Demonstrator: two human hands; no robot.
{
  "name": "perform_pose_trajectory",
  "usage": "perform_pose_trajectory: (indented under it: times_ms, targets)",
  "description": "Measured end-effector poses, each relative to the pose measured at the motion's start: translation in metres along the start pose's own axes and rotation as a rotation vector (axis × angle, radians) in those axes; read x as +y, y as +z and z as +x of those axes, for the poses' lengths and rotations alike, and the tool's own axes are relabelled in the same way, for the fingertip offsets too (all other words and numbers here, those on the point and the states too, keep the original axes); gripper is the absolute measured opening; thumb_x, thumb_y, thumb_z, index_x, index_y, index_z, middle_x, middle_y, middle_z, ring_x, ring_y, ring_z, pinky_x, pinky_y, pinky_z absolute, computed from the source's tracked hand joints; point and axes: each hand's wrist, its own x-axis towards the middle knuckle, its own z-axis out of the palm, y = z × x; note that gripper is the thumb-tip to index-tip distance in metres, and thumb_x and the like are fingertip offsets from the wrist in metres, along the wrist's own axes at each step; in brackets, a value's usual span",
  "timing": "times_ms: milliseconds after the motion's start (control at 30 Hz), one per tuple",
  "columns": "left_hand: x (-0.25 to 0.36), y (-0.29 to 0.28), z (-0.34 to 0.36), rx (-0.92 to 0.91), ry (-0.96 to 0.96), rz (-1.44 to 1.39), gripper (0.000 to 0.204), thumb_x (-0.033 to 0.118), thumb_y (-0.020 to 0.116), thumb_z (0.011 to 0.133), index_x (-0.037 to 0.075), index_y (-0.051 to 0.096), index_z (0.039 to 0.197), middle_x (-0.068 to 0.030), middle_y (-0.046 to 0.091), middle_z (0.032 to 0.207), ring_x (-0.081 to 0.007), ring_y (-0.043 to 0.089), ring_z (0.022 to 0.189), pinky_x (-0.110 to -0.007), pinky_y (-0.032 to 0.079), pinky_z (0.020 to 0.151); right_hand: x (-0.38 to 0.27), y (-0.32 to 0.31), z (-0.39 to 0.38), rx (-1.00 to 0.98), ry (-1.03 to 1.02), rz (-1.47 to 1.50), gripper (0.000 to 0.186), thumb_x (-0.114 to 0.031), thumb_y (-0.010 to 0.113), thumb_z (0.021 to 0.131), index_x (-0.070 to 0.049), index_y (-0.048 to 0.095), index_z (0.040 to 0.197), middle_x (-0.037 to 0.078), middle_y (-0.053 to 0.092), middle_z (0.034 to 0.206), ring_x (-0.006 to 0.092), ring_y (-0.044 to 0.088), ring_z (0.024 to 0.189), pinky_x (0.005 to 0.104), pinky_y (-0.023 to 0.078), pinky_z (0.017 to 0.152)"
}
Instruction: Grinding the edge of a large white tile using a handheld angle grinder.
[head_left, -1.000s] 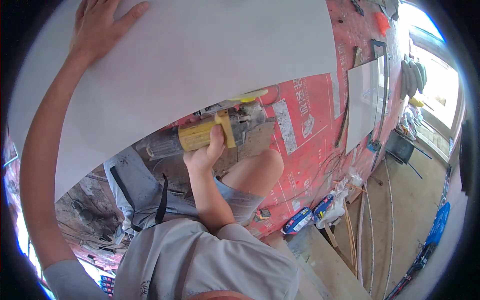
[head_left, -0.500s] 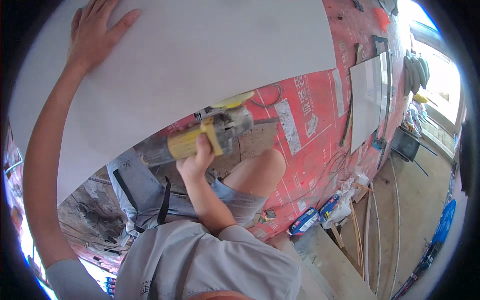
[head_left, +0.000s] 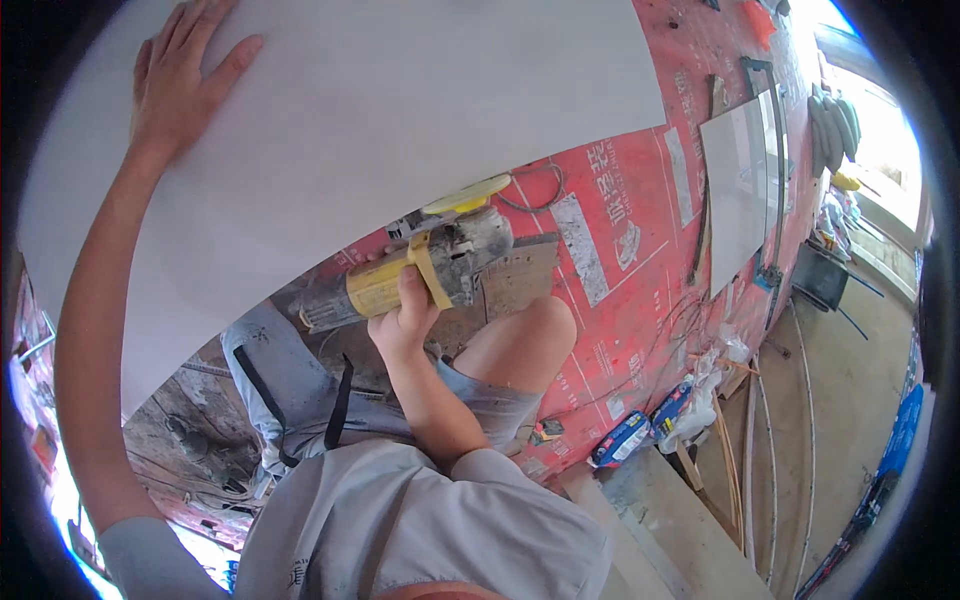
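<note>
A large pale slab (head_left: 380,110) spans the upper left, its near edge curving across in front of me. My left hand (head_left: 182,95) lies on the slab's face at the far left, fingers stretched out and thumb apart. Below the near edge, my right hand (head_left: 405,318) is closed round the body of a yellow and grey angle grinder (head_left: 392,284). The grinder's worn metal head points to the right. A yellow disc (head_left: 468,194) sits at its far side, close beside the slab's edge; whether the two touch, I cannot tell.
Red printed boarding (head_left: 620,190) stretches to the right, with a cable (head_left: 545,190) near the disc. A smaller pale panel (head_left: 735,190) lies there beside a dark metal bar (head_left: 778,180). Blue packages (head_left: 622,438), wooden strips (head_left: 735,470) and a black bin (head_left: 818,278) lie lower right.
The grinder looks sharper now, where it was smeared before. The view has shifted slightly; my left hand stays flat on the slab and my right keeps its grip.
</note>
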Motion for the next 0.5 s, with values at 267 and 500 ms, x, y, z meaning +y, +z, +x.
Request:
perform_pose_trajectory:
  times_ms: [267, 500]
  targets:
    - [-0.019, 0.023, -0.011, 0.041, -0.011, 0.058, 0.064, 0.06, 0.051, 0.102, 0.033, 0.04, 0.158, 0.0019, 0.035, 0.166, -0.0269, 0.032, 0.153, -0.052, 0.02, 0.126, -0.012, -0.002, 0.026, 0.099, 0.012, 0.036, 0.036, -0.024, 0.068, 0.093, -0.007, 0.059, 0.124, 0.009, 0.067, 0.104, 0.0257, 0.07, 0.091, 0.0436, 0.059, 0.078]
    - [-0.022, 0.025, -0.007, 0.033, 0.007, 0.028, 0.067, 0.067, 0.048, 0.099, 0.033, 0.043, 0.157, 0.0011, 0.036, 0.166, -0.0268, 0.03, 0.154, -0.057, 0.017, 0.126, -0.025, -0.005, 0.05, 0.061, 0.005, 0.112, 0.037, -0.024, 0.071, 0.092, -0.007, 0.059, 0.123, 0.01, 0.068, 0.099, 0.0258, 0.071, 0.085, 0.0414, 0.059, 0.075]
